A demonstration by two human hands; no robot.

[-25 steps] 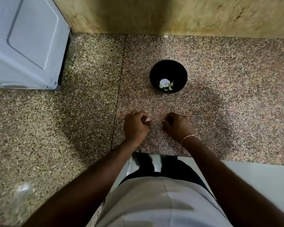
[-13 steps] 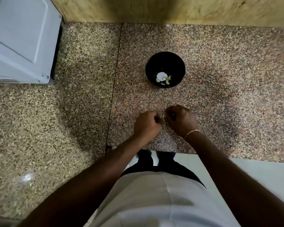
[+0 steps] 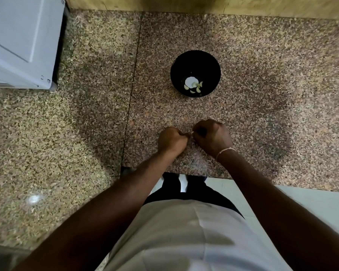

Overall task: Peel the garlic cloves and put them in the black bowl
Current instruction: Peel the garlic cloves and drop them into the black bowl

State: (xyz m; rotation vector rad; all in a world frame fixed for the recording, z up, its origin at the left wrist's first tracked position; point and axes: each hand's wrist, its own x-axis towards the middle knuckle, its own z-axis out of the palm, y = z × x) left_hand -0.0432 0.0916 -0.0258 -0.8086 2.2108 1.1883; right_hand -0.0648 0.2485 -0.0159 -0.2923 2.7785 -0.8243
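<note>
We see the left hand (image 3: 172, 140) and the right hand (image 3: 213, 136) close together above the counter (image 3: 262, 94), knuckles up, and the fingers of both are curled in. Between them, just where the fingertips meet, a small pale piece shows; we take it for a garlic clove (image 3: 192, 133), and both hands seem to pinch it, the left from its side and the right from the other. The piece is tiny and partly covered by the fingers, so we cannot tell if the skin is on it or off. On the right wrist there is a thin pale bracelet (image 3: 224, 150).

Beyond the hands, further from the person, the black bowl (image 3: 209, 63) stands on the counter, well apart from the hands. At its bottom lie a few peeled cloves (image 3: 198, 88), pale green-white, beside a round white spot that we cannot identify.

The counter is of speckled stone, in two slabs with a dark seam (image 3: 133, 85) between them; the bowl and the hands are over the right slab. At the far left a white appliance (image 3: 22, 42) stands on the left slab. A yellowish wall (image 3: 282, 4) runs along the back. Below the hands we see the person's light shirt (image 3: 184, 231), dark trousers and a pale floor (image 3: 311, 208).
</note>
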